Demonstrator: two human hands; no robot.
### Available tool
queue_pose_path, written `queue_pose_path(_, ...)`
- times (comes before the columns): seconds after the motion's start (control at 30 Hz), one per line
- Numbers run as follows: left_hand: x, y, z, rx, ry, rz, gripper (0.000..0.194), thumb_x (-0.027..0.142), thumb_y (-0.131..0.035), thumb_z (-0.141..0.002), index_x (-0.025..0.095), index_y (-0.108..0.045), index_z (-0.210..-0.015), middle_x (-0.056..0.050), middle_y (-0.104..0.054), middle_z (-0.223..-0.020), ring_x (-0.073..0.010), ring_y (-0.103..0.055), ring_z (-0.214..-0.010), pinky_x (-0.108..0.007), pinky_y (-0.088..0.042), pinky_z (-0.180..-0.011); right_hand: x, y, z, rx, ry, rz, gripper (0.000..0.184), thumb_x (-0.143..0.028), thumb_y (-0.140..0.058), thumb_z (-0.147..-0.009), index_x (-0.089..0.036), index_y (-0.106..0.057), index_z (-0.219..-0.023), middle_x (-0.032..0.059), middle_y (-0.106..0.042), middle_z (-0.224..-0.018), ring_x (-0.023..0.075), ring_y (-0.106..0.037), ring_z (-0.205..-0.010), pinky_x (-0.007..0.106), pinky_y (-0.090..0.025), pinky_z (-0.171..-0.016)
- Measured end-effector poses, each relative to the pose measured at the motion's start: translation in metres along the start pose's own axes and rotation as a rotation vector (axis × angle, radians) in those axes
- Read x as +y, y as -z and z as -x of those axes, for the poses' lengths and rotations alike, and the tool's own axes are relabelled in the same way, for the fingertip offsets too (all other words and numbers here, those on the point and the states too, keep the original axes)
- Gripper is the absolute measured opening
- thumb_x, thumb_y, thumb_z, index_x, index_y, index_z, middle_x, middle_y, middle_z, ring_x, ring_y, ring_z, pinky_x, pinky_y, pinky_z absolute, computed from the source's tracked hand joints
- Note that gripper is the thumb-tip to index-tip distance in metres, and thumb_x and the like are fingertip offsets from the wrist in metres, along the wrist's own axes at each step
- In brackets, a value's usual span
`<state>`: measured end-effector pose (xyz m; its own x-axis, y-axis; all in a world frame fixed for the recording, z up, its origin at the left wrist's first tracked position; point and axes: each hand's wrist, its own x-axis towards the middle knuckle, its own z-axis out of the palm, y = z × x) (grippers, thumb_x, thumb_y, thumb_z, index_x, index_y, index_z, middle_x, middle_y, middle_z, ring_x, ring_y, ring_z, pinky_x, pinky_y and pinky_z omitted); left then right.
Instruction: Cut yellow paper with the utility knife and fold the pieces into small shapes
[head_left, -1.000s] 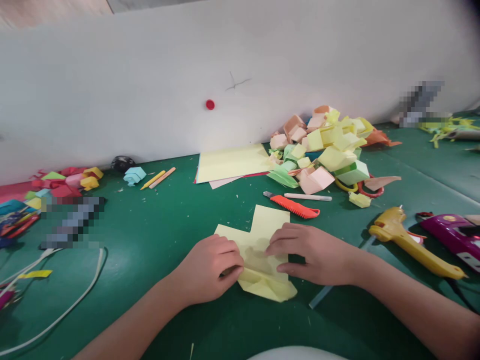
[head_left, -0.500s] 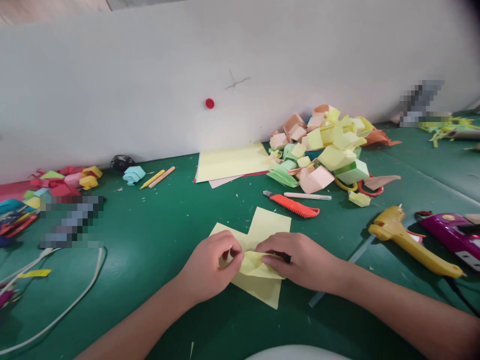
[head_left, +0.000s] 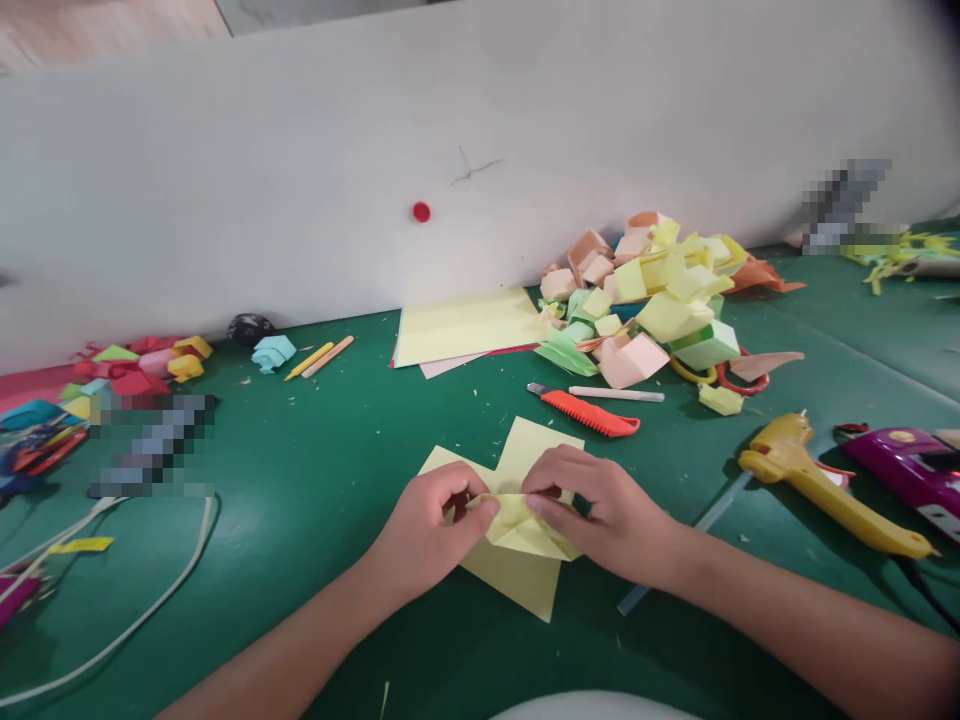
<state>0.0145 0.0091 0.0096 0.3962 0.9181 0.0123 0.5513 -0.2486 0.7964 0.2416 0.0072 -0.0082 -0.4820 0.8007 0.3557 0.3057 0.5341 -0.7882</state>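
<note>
Between my two hands is a creased piece of pale yellow paper (head_left: 525, 528), pinched along its upper edge. My left hand (head_left: 442, 520) grips its left end between thumb and curled fingers. On the other side, my right hand (head_left: 589, 510) pinches it near the middle of that edge. Beneath it a flat pale yellow paper sheet (head_left: 541, 448) lies on the table, its corners showing above and below my hands. An orange utility knife (head_left: 589, 412) rests just beyond, with a white stick (head_left: 616, 394) behind it.
A heap of folded paper pieces (head_left: 645, 300) stands back right, beside a stack of coloured paper (head_left: 469, 325). At right lie a yellow glue gun (head_left: 832, 485) with its clear glue stick and a purple power strip (head_left: 911, 480). A white cable (head_left: 191, 560) loops at left on the green table.
My right hand has shifted slightly up and its fingers have re-gripped the paper's upper edge. My left thumb has moved a little right. More of the folded paper's face shows.
</note>
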Motion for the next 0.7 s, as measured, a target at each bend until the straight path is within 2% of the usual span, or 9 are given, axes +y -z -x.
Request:
queue_pose_path(0.2,0.012,0.004,-0.010,0.041,0.038,0.025,0.025,0.037,-0.054,-0.088,0.019,-0.055,-0.071,0.003,-0.052,-0.067,-0.0122,-0.046,-0.061,-0.024,-0.035,-0.054,0.002,-0.001,0.002,0.087,0.006,-0.055,0.009,-0.023,-0.055,-0.097,-0.021,-0.064,-0.098,0.0039,-0.066,-0.089,0.0157,-0.057,-0.077,0.028,-0.048,-0.067)
queue_pose_path(0.4,0.018,0.003,-0.026,0.068,0.024,-0.014,0.025,0.041,-0.057,-0.090,0.019,-0.062,-0.079,0.003,-0.053,-0.065,-0.0127,-0.048,-0.060,-0.024,-0.036,-0.054,0.003,0.002,-0.002,0.101,0.024,-0.083,0.008,-0.021,-0.056,-0.096,-0.021,-0.065,-0.096,0.0037,-0.063,-0.087,0.0152,-0.056,-0.077,0.027,-0.048,-0.066)
queue_pose_path(0.7,0.028,-0.010,-0.037,0.063,0.016,0.055,0.021,0.036,-0.053,-0.092,0.020,-0.065,-0.085,-0.001,-0.064,-0.081,-0.0164,-0.058,-0.074,-0.027,-0.042,-0.064,0.010,0.005,-0.003,0.197,-0.097,-0.034,0.008,-0.024,-0.056,-0.096,-0.023,-0.064,-0.096,0.0016,-0.064,-0.086,0.0156,-0.056,-0.073,0.029,-0.048,-0.066)
